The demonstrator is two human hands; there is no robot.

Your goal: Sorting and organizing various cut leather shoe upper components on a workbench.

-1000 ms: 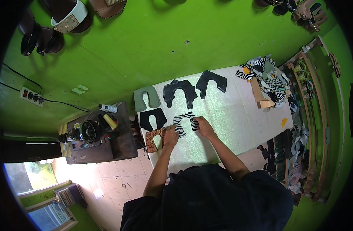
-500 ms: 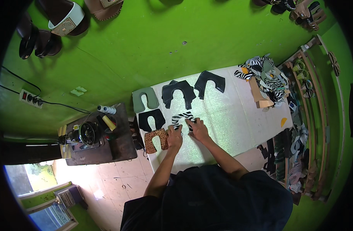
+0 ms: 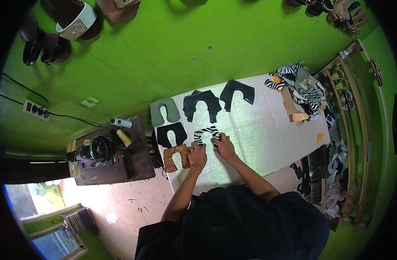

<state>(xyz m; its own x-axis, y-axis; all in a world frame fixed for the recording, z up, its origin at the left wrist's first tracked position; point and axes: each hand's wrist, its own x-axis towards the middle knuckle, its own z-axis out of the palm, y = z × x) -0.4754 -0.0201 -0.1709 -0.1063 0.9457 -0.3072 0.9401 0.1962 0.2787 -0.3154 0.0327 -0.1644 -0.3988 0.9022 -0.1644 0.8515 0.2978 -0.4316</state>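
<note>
A U-shaped zebra-print material piece (image 3: 199, 135) lies on the white table (image 3: 259, 134), its curve facing the wall. My left hand (image 3: 198, 157) rests at the lower end of its left leg, fingers stretched forward, close beside a leopard-print U-shaped piece (image 3: 169, 161). At the other leg, my right hand (image 3: 225, 148) has its fingertips bent down and pinching the edge. That leg's end is hidden under the fingers. A black U-shaped piece (image 3: 164, 133) and a green one (image 3: 157, 113) lie farther up on the left. Black stacked U pieces (image 3: 189, 104) lie beyond my hands.
Another black U piece (image 3: 228, 93) lies near the wall. Mixed scraps (image 3: 309, 93) are heaped at the table's far right. To the left stands a dark sewing-machine table (image 3: 140, 162) with thread cones (image 3: 121, 123). A wooden rack (image 3: 351, 143) holds sandals on the right.
My right fingers have drawn slightly right and bent more on the zebra-print piece, showing more of its right side. The left hand stays nearly in place.
</note>
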